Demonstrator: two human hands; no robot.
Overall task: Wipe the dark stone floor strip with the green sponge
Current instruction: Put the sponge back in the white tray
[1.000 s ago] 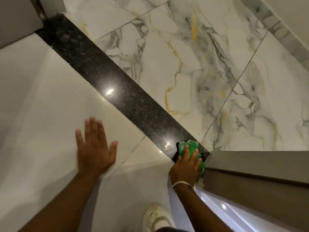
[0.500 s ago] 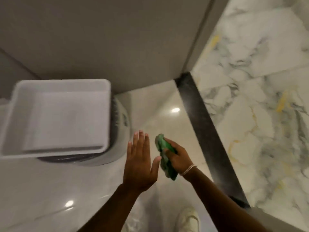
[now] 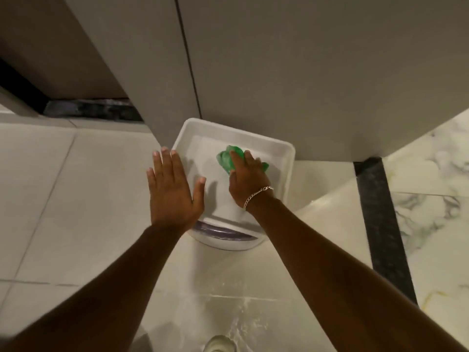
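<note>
The right hand (image 3: 247, 177) is down inside the white tray (image 3: 288, 158), fingers curled over the green sponge (image 3: 228, 158) and pressing it flat on the tray floor. My guess is it's there to wet or rinse the sponge, or to park it; can't tell which, since the tray interior is pale and I can't make out water in it.

The tray sits on a round white base (image 3: 223, 241) w/ a purple band, prob. a bucket, tucked against the grey panel (image 3: 304, 72) so it's out of the walking line but w/in arm's reach.

The left hand (image 3: 173, 189) is spread wide, fingers straight and apart, gripping nothing. It hangs over the tray's left edge and the pale floor tile (image 3: 63, 186); whether the palm touches the rim I can't say. Looks like a balance or steadying pose while the other arm reaches fwd.

The dark stone floor strip (image 3: 378, 219) runs along the right side, between the pale tile and the veined marble (image 3: 436, 212), well apart from the sponge. So no wiping is going on at this instant; the sponge needs lifting out and carrying right to the strip. A dripping sponge could trail water across the pale tile on the way. A white shoe toe (image 3: 219, 344) shows at the bottom edge.
</note>
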